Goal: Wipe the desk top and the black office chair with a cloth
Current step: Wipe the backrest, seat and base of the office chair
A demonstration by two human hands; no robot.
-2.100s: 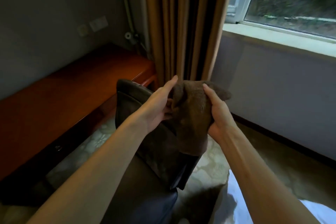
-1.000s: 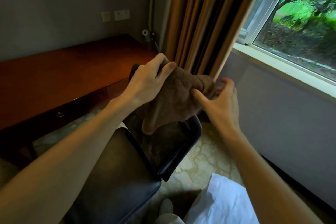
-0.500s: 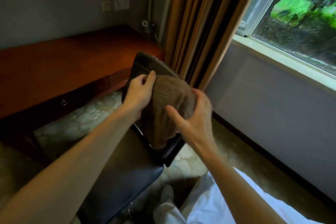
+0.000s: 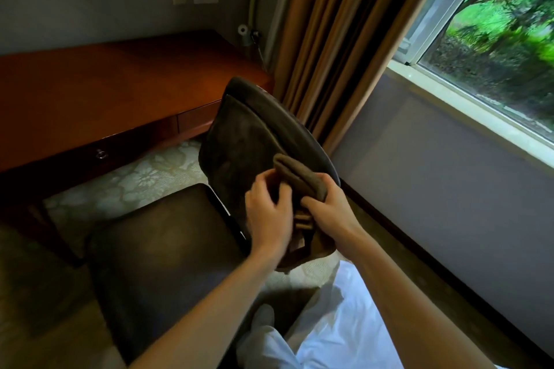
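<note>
Overall level: a dim, muted interior is shown.
Source: daylight is admitted through the window, at upper right.
At the window: the foliage outside is rendered bright, saturated and streaked.
Far from the window: the counter is left in dull shade, darkest at the frame's left edge.
Below the window: a soft sheen is caught on the chair seat, and a soft-edged shadow is cast on the floor beside it.
Blur: the left hand is smeared by motion, while the right hand is held sharper.
Contrast: the cloth is barely separated from the chair back.
Distortion: the curtain beside the window is tilted and bowed.
</note>
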